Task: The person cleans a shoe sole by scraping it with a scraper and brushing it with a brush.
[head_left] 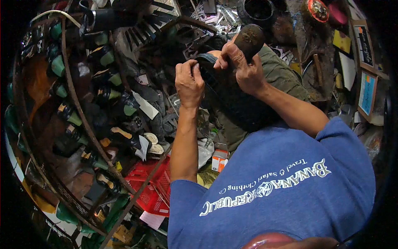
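My left hand (190, 81) is closed in a pinch, its fingertips right beside a curved dark band with a grey-blue edge (205, 57). What the pinch holds, if anything, I cannot make out. My right hand (245, 71) is wrapped round a dark, rounded, club-like piece (249, 38) with a worn brown patch on its face. Its thumb lies along the near side, and the index finger bends toward the dark band. Both hands are over my lap, where dark material (242, 106) covers part of my olive trousers (277, 68).
A metal rack (68, 66) at left carries many dark shoes with green parts (107, 58). A red plastic basket (143, 182) stands near my left elbow, close to a small orange-and-white box (219, 161). Beyond my hands are a black round container (256, 11) and scattered scraps (224, 18).
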